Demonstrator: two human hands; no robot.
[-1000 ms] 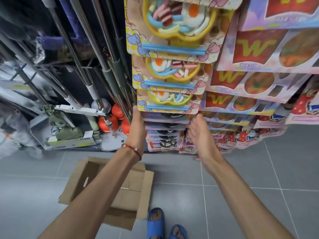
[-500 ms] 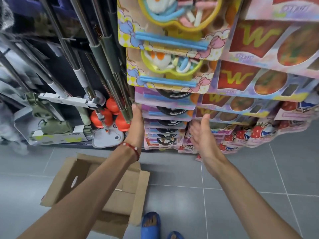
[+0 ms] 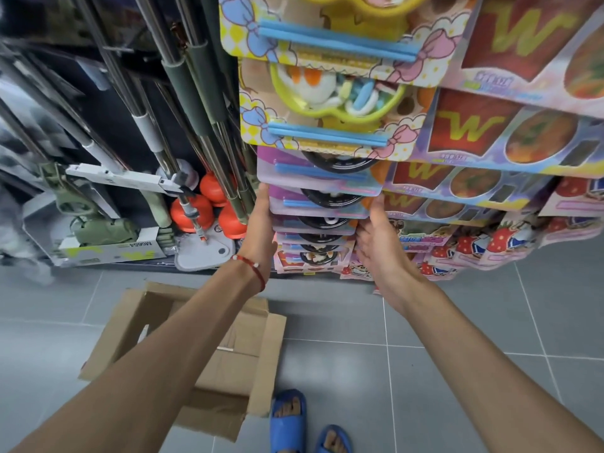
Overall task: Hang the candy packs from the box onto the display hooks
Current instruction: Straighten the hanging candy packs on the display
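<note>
The purple candy pack lay crosswise between two flat, ungripping hands: left hand touching its left edge, right hand its right.

The cardboard box was matt brown corrugated paper, its flaps creased and rough at the edges. Under the box, the floor tiles were smooth and grey with a dull sheen. Above the box, the candy packs were glossy printed card under clear, shiny plastic blisters. Behind the box, the mop poles were polished metal, and the orange plunger cups looked like smooth rubber, perhaps plastic. Right of the box, the blue slides had a matt finish
</note>
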